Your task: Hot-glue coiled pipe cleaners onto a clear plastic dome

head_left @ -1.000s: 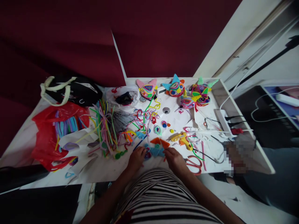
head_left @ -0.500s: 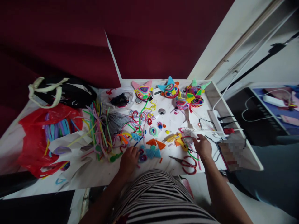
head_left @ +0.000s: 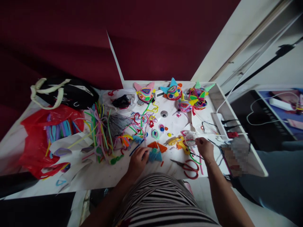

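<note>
My left hand (head_left: 139, 160) is at the table's front edge with its fingers curled down. It covers the spot of the blue-and-purple coiled discs, and whatever lies under the fingers is hidden. Just right of it are blue wrapped triangles (head_left: 156, 155) and orange triangles (head_left: 162, 147). My right hand (head_left: 204, 148) is closed in a pinch beside a clear, round-looking item (head_left: 190, 138); what is between the fingertips is too small to tell. Left of that hand lies a yellow glue gun (head_left: 178, 142). Red-handled scissors (head_left: 190, 168) rest nearer to me.
Colourful coiled animal heads (head_left: 174, 91) stand along the back edge. Bundled pipe cleaners (head_left: 100, 135) and a red plastic bag (head_left: 35, 145) are on the left, a black bag (head_left: 71, 94) behind. A power strip (head_left: 221, 124) with cables borders the right side.
My left hand has shifted right and now covers the blue-and-purple coiled discs. My right hand's fingers, spread by the clear item before, have come together in a pinch.
</note>
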The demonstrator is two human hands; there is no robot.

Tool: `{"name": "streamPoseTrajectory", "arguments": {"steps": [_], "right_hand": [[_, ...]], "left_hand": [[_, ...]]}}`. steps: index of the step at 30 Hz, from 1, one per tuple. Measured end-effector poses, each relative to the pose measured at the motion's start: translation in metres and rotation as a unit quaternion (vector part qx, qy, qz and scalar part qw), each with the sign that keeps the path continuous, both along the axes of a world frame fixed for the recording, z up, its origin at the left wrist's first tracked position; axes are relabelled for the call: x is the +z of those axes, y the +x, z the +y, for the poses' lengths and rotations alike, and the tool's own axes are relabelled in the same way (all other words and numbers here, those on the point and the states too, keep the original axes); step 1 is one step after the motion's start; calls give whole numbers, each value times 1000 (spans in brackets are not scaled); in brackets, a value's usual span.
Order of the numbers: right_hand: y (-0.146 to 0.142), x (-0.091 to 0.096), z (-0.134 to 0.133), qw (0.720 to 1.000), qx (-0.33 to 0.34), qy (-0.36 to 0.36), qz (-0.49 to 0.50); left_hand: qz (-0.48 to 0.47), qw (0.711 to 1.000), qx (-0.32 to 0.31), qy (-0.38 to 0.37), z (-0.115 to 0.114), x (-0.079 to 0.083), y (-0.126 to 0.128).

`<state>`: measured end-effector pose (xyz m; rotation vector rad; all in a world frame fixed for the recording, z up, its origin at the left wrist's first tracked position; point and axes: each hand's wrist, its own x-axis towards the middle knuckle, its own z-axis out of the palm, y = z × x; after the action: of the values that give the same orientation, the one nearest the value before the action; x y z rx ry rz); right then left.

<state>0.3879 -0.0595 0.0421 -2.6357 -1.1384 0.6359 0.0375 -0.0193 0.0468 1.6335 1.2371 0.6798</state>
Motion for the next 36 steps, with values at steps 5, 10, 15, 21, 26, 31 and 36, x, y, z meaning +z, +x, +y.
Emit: {"name": "streamPoseTrajectory", "arguments": {"steps": [5,10,15,21,26,31,36], "right_hand": [[-31,9,-1,991,75,61,87],[-76,13,-6,973,147,106,143],[-63,20,-5,974,144,135,113],[36,25,18,988,-19,137,-73],[86,16,39,989,-81,52,-109],[95,10,46,993,-95,-5,-76],[88,29,37,992,-102,41,-57]], "left_hand": [[-171,961,-42,-213,5,6,64],[-313,869,-62,-379,3,9,104],[-390,801,-31,-453,0,4,101],[-421,771,34,-477,-3,-4,89],[-436,762,69,-473,-3,-2,81],[-442,760,88,-468,-6,-1,79],[-448,752,91,-475,-7,1,84]]}}
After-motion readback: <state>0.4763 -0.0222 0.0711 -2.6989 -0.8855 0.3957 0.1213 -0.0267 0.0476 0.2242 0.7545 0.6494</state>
